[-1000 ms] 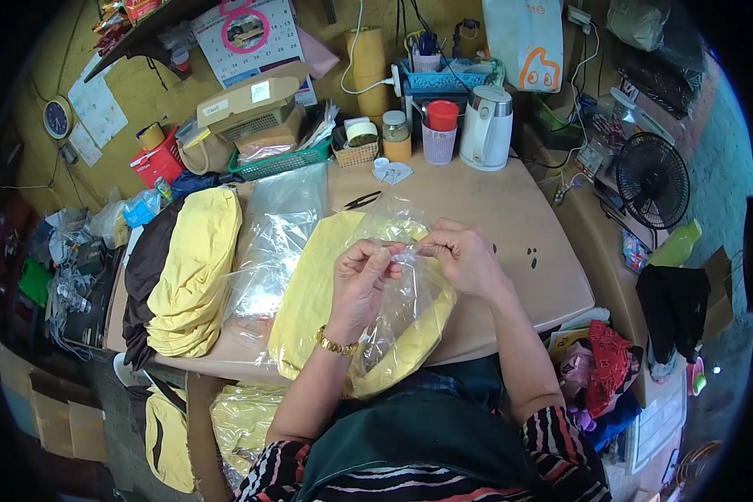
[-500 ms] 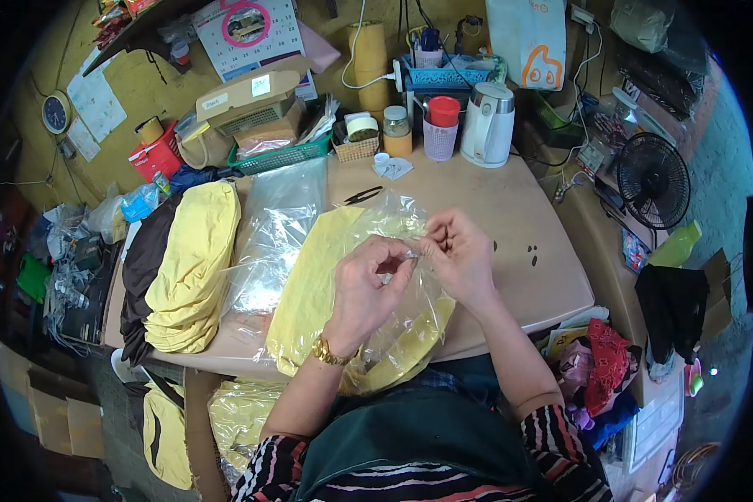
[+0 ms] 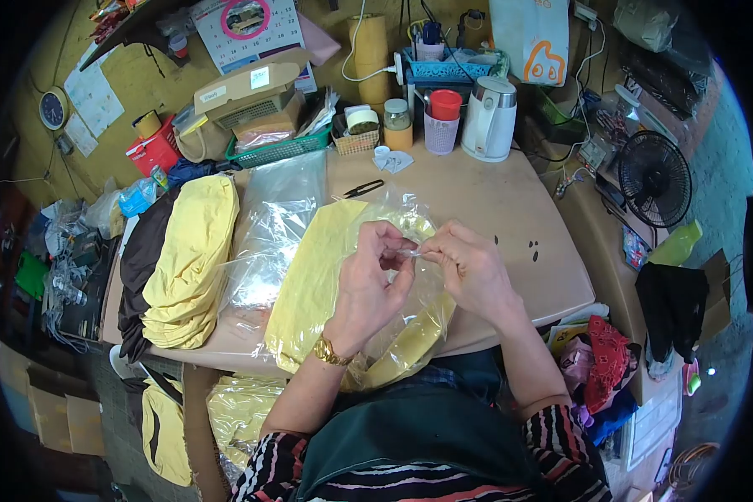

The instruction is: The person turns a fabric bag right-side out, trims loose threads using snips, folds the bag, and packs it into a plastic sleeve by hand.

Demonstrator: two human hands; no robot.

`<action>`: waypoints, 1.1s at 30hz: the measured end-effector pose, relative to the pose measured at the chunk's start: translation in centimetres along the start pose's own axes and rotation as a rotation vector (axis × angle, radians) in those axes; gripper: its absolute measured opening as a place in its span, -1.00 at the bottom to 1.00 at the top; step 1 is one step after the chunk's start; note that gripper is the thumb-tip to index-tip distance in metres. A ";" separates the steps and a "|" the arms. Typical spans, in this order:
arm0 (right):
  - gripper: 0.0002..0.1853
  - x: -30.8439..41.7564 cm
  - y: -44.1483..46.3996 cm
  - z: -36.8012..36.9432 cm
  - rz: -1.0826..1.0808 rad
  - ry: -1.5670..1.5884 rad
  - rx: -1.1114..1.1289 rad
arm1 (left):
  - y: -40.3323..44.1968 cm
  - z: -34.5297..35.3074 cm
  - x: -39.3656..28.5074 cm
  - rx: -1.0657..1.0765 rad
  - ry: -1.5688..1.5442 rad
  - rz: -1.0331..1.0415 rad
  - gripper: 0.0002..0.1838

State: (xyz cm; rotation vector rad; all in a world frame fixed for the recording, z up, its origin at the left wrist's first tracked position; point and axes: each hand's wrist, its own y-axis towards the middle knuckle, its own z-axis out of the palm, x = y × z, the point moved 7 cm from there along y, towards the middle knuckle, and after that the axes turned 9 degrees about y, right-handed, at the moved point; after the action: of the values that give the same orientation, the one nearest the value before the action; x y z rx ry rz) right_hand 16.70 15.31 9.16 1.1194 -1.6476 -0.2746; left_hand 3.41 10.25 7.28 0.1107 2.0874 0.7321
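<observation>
A folded yellow cloth item (image 3: 309, 284) lies at the table's front edge inside a clear plastic bag (image 3: 410, 305). Above it, my left hand (image 3: 375, 280) pinches a gathered bit of the bag's plastic between thumb and fingers. My right hand (image 3: 468, 272) meets it from the right, its fingertips closed on the same twisted piece of plastic. The two hands nearly touch. Beyond them lies a pair of black thread snips (image 3: 364, 189). Left of the bag is a stack of clear plastic bags (image 3: 272, 243).
Folded yellow cloth (image 3: 192, 259) is piled at the table's left beside dark brown cloth (image 3: 146, 268). Along the back stand a green basket (image 3: 280, 151), a jar (image 3: 396, 125), a lilac cup (image 3: 440, 135) and a white kettle (image 3: 489, 120). A black fan (image 3: 654, 179) stands right.
My right hand has come down and slightly right, its fingers now closed on the plastic beside my left fingertips. My left hand has lifted a little.
</observation>
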 end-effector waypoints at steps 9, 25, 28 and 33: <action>-0.84 -6.2 -2.0 2.3 0.729 1.234 0.204 | 0.0 0.1 -2.3 -0.042 -0.023 0.308 -0.65; -0.84 -7.1 0.4 -2.3 0.379 0.366 -0.125 | -1.4 -1.6 -3.8 -0.231 0.220 0.386 -0.84; -0.88 -5.9 0.1 -1.7 0.360 0.308 -0.155 | -1.3 -2.6 -6.3 -0.188 0.512 0.524 -0.80; -0.86 -5.6 0.4 -2.7 0.282 0.648 -0.335 | 3.6 1.6 -0.9 0.474 0.493 -0.027 -0.82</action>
State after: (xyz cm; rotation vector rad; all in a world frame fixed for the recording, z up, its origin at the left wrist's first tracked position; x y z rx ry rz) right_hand 18.68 20.75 6.91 0.6168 -1.1050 0.0052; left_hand 4.54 13.63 9.15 0.1758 2.7005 0.2428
